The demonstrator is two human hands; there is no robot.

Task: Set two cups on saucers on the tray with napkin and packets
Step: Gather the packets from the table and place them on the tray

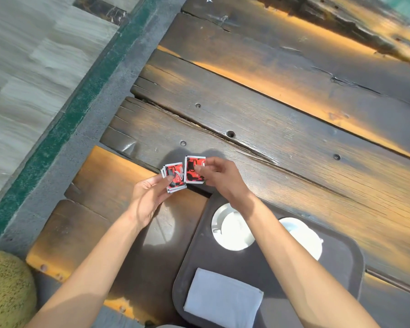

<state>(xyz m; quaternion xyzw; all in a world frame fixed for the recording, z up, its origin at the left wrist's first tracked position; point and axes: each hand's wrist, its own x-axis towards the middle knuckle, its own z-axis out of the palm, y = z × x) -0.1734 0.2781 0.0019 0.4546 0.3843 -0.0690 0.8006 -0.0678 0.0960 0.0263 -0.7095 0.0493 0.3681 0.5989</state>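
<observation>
A dark tray (200, 261) lies on the wooden table at the lower right. On it stand two white cups on saucers, one on the left (232, 230) and one on the right (304, 237), both partly hidden by my right forearm. A folded white napkin (223, 298) lies at the tray's near end. My left hand (149, 197) holds a small stack of red packets (175, 177) just beyond the tray's far left corner. My right hand (219, 176) pinches a single red packet (193, 170) beside that stack, above the table.
The table is made of dark weathered planks (270, 119) with cracks and screw holes. Its left edge drops to a grey and green floor strip (64, 129). A yellow-green cushion (5, 287) sits at the lower left corner.
</observation>
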